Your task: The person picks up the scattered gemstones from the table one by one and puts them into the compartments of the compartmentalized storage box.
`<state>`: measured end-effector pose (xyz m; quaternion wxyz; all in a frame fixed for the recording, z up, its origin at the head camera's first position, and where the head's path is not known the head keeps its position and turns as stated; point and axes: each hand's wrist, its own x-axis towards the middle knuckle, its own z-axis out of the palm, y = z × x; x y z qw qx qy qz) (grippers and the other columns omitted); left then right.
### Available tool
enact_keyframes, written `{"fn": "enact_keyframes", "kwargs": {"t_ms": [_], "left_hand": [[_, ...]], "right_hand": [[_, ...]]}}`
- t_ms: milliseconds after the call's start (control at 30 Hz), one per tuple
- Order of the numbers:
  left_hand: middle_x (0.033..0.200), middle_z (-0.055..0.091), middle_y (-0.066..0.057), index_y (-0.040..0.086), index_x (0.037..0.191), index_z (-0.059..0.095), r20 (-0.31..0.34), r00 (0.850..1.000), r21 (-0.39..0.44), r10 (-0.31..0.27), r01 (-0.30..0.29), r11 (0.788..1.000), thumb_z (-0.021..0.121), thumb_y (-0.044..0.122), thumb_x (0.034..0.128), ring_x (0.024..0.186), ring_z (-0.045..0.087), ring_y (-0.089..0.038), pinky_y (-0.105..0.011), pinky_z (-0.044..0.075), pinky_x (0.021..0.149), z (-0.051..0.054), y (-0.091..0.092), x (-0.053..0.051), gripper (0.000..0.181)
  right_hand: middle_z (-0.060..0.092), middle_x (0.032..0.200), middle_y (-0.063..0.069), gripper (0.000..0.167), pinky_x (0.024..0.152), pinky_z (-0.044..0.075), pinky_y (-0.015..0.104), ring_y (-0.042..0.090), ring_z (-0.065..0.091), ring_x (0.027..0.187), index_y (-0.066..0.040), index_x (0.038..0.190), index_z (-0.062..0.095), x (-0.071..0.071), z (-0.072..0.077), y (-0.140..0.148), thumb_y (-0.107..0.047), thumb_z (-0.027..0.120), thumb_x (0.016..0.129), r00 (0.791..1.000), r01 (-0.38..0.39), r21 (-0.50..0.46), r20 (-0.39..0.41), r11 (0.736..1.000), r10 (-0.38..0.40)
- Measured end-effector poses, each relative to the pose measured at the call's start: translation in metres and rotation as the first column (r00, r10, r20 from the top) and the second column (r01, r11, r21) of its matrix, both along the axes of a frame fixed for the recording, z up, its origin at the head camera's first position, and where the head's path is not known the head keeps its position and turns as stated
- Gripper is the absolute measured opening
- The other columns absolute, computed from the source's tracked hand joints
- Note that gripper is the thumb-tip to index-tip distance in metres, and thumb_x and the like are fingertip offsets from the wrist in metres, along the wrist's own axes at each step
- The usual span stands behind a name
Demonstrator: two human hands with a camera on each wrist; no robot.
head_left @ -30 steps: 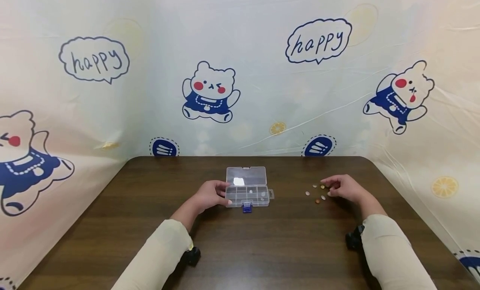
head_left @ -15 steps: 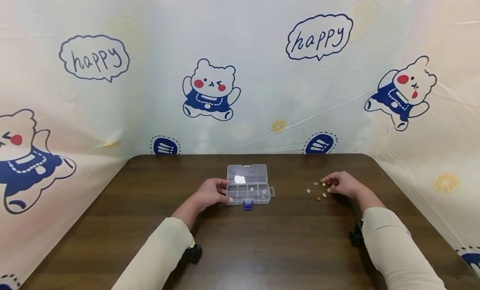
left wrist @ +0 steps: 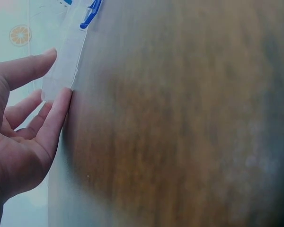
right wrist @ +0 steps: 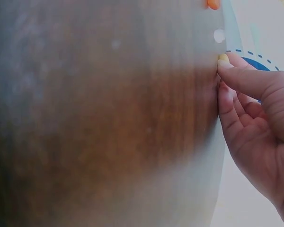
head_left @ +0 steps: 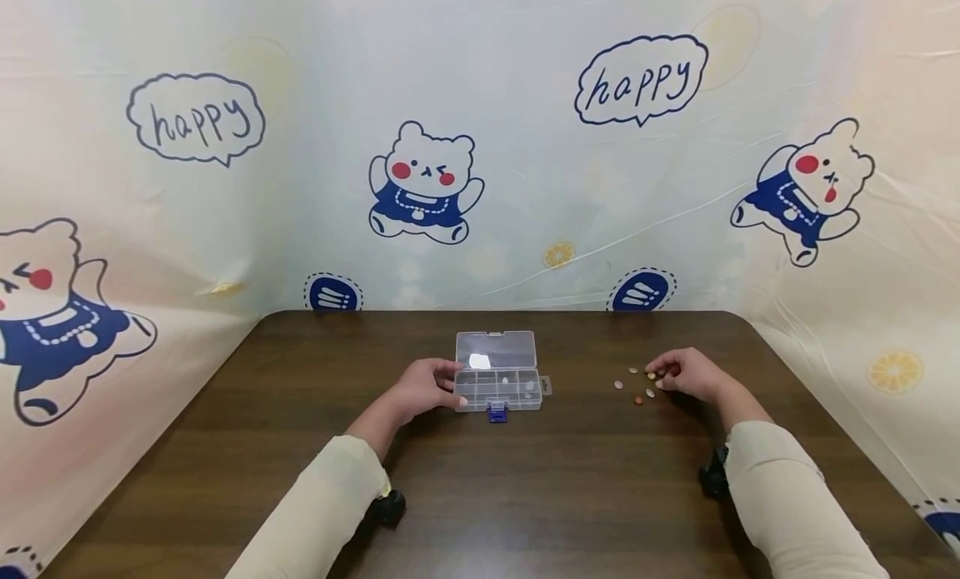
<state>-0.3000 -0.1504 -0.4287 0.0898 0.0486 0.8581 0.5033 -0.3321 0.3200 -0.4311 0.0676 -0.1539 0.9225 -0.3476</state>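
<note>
A clear plastic compartment box (head_left: 497, 389) lies on the table with its lid raised, and a few pale pieces sit in its right-hand compartments. My left hand (head_left: 423, 389) holds the box's left end, thumb at the front corner and fingers at the side. The box's end (left wrist: 61, 71) and blue latch (left wrist: 90, 14) show in the left wrist view. To the right, my right hand (head_left: 692, 374) pinches a small yellow stone (right wrist: 223, 57) between thumb and index finger, low at the table. Beside it lie an orange-brown stone (head_left: 639, 401) and several whitish ones (head_left: 618, 385).
The brown wooden table (head_left: 525, 496) reaches back to a printed cloth curtain (head_left: 517, 162), which also closes off both sides. A hanging tab (head_left: 546, 385) sticks out from the box's right end.
The right hand's fingers stay around the yellow stone with only a slight shift. The left hand and the box hold their places; the head view tilts a little.
</note>
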Motion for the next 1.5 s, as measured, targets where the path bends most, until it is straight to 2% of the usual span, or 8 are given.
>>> {"fn": "enact_keyframes", "kwargs": {"t_ms": [533,767,1000,1233,1500], "left_hand": [[0.105,0.063,-0.007,0.009,0.126,0.064,0.001,1.000,-0.005,0.004,-0.004,1.000,0.088,0.006,0.0697,0.094,0.058,-0.024,-0.033,0.055,0.080,-0.0021,-0.0011,-0.0008,0.061],[0.105,0.063,-0.007,0.009,0.126,0.064,-0.009,1.000,-0.005,-0.002,0.002,1.000,0.088,0.007,0.0694,0.095,0.058,-0.024,-0.032,0.055,0.078,-0.0026,-0.0006,-0.0009,0.062],[0.106,0.063,-0.007,0.009,0.126,0.064,-0.012,1.000,-0.014,-0.005,0.005,1.000,0.088,0.007,0.0696,0.095,0.058,-0.023,-0.032,0.054,0.079,-0.0021,-0.0011,-0.0003,0.062],[0.106,0.063,-0.007,0.009,0.126,0.064,-0.011,1.000,-0.009,0.001,-0.001,1.000,0.088,0.006,0.0691,0.095,0.057,-0.024,-0.032,0.054,0.079,-0.0019,-0.0021,-0.0002,0.062],[0.107,0.063,-0.007,0.010,0.127,0.064,-0.004,1.000,-0.011,-0.004,0.004,1.000,0.088,0.008,0.0697,0.095,0.057,-0.024,-0.032,0.054,0.080,-0.0031,-0.0026,-0.0004,0.062]], "right_hand": [[0.069,0.088,0.008,0.014,0.064,0.048,0.030,0.017,0.054,0.073,0.004,0.099,0.072,0.0036,0.0020,-0.0009,-0.001,0.071,0.086,1.000,0.015,0.016,0.018,1.000,-0.016],[0.068,0.084,0.005,0.013,0.064,0.050,0.029,0.016,0.055,0.071,0.000,0.095,0.073,0.0018,0.0010,0.0026,-0.008,0.074,0.086,0.999,0.039,0.008,-0.024,0.999,-0.039],[0.069,0.088,0.009,0.018,0.068,0.057,0.031,0.018,0.063,0.074,0.004,0.100,0.071,0.0007,0.0032,0.0064,-0.009,0.073,0.087,0.997,0.078,-0.069,0.028,0.995,-0.076],[0.070,0.088,0.012,0.023,0.068,0.057,0.032,0.019,0.065,0.074,0.010,0.104,0.068,0.0041,0.0049,0.0056,-0.007,0.071,0.088,0.996,0.071,-0.140,0.063,0.988,-0.063],[0.070,0.088,0.013,0.025,0.069,0.057,0.033,0.023,0.066,0.077,0.012,0.105,0.066,0.0080,0.0066,0.0020,-0.006,0.071,0.088,0.996,0.064,-0.195,0.074,0.979,-0.050]]}}
